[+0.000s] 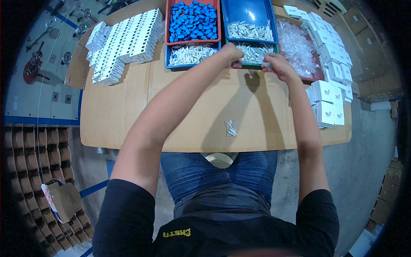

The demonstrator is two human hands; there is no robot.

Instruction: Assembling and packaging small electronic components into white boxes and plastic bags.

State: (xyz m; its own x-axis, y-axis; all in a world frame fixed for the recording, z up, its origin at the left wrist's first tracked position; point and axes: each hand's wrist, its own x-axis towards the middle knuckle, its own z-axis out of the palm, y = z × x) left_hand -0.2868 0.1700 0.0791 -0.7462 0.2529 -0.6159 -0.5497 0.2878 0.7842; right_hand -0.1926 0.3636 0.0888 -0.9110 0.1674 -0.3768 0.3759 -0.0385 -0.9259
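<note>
Both arms reach across the cardboard-covered table [184, 115] to the far row of bins. My left hand [232, 56] is at the near edge of a green bin [252, 65] of small white plug-like pieces, its fingers curled together; what they hold, if anything, is hidden. Just right of it, my right hand [278, 67] is closed in a pinch at the same bin's right corner. Something pale and small shows at its fingertips, too small to name. Nearer to me lies a small clear bag [231, 128] with white plugs inside, apart from both hands.
Behind stand a red bin [168, 21] of blue pieces and blue bins [250, 10] holding white pieces. Clear plastic bags [295, 47] fill a red bin at right. White boxes are stacked at left [128, 43] and right [327, 103]. A cardboard divider [38, 158] stands at lower left.
</note>
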